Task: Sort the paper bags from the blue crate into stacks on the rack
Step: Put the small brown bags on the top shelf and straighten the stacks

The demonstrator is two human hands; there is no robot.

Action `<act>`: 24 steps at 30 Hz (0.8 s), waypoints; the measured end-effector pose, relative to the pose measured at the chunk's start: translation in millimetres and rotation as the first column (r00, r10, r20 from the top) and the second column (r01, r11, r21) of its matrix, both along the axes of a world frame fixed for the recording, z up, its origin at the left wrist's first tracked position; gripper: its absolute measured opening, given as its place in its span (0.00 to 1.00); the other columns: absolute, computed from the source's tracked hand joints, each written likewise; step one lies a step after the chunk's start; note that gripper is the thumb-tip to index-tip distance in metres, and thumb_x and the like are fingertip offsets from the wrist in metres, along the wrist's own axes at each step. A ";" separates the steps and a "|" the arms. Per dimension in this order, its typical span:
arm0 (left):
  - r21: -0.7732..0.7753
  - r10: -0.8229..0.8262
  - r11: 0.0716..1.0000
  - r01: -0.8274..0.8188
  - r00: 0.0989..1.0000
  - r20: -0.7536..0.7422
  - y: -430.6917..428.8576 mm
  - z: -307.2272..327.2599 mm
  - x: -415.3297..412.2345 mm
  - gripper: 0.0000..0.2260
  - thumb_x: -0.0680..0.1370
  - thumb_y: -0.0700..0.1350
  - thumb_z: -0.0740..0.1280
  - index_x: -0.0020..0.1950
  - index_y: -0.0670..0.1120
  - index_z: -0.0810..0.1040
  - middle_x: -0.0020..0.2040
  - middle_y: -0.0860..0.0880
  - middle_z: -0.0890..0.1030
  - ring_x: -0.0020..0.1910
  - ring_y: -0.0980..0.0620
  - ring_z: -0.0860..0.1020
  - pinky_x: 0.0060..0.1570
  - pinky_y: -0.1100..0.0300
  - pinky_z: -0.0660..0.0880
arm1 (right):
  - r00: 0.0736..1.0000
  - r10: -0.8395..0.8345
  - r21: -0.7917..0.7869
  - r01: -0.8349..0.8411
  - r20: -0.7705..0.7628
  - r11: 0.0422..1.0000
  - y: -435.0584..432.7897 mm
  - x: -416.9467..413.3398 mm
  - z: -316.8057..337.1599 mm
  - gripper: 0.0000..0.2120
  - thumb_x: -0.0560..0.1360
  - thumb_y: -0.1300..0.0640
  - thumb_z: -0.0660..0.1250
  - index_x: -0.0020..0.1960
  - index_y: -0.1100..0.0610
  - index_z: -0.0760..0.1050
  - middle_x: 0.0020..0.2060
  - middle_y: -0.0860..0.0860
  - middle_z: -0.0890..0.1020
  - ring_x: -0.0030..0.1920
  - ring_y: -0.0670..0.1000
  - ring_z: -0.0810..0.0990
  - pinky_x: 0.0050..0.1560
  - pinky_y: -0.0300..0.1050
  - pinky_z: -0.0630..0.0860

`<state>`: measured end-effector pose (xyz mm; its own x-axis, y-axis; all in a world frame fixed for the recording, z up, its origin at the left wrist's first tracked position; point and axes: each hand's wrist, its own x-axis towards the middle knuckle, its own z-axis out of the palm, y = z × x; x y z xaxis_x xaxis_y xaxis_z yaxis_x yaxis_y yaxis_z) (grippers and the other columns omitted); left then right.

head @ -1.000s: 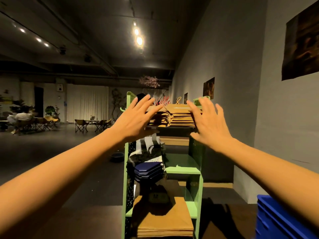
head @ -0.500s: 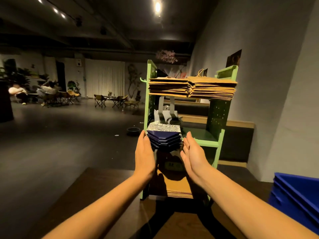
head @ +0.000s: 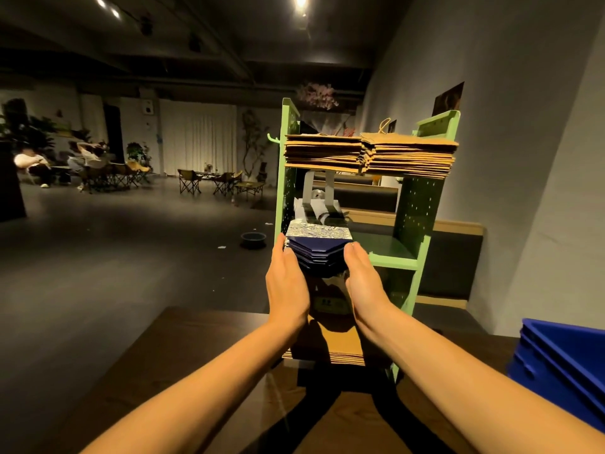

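The grip is flat and two-sided: the left hand (head: pixel 288 286) and the right hand (head: pixel 363 283) face each other palm to palm, fingers straight and close together, pressing on the left and right sides of a stack of navy paper bags (head: pixel 319 257) and curling round nothing. The stack lies at the left of the middle shelf (head: pixel 389 253) of the green rack (head: pixel 422 244), its pointed front edges jutting out toward the camera, and its top bag shows a pale patterned band (head: pixel 319 231). Just behind it on the same shelf stand pale bags with grey handles (head: pixel 319 204), partly in shadow. On the top shelf two stacks of brown paper bags lie side by side and touching, the left stack (head: pixel 322 154) a little lower than the right stack (head: pixel 411 157), from which a twisted cord handle sticks up. On the bottom shelf, below the hands, lies another flat pile of brown bags (head: pixel 343 345). The rack stands on a dark wooden bench (head: pixel 183 348), and the blue crate (head: pixel 563 365) sits on the bench to the right, well apart from the rack and cut off by the frame edge. Across the dim floor on the left, people sit among folding chairs (head: pixel 209 183).
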<state>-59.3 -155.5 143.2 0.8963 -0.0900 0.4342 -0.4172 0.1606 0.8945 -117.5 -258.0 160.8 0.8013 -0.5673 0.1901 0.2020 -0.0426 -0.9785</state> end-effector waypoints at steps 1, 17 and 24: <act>0.002 0.000 1.000 0.000 1.000 -0.013 0.9 1.7 1.5 0.22 0.89 0.49 0.49 0.83 0.49 0.61 0.79 0.53 0.69 0.74 0.64 0.67 0.67 0.73 0.59 | 0.999 -0.044 -0.025 0.044 -0.006 0.999 0.3 0.2 0.6 0.29 0.85 0.41 0.54 0.83 0.45 0.52 0.79 0.45 0.62 0.79 0.52 0.59 0.79 0.54 0.57; 0.190 0.074 0.979 -0.071 0.997 -0.008 54.3 -85.9 12.9 0.13 0.86 0.41 0.57 0.63 0.51 0.77 0.59 0.53 0.81 0.60 0.58 0.78 0.65 0.53 0.75 | 0.962 -0.238 -0.166 0.215 -0.135 0.962 -63.4 -54.8 -53.7 0.20 0.86 0.52 0.57 0.77 0.51 0.68 0.71 0.48 0.73 0.72 0.52 0.70 0.70 0.46 0.67; 0.278 -0.148 0.931 0.235 0.942 -0.300 37.0 -140.7 -6.5 0.17 0.88 0.47 0.52 0.74 0.58 0.72 0.67 0.55 0.79 0.69 0.52 0.75 0.71 0.52 0.70 | 0.906 -0.177 -0.019 0.183 -0.384 0.983 -88.4 -50.2 -160.9 0.31 0.79 0.35 0.58 0.78 0.46 0.65 0.72 0.48 0.74 0.71 0.54 0.73 0.72 0.61 0.69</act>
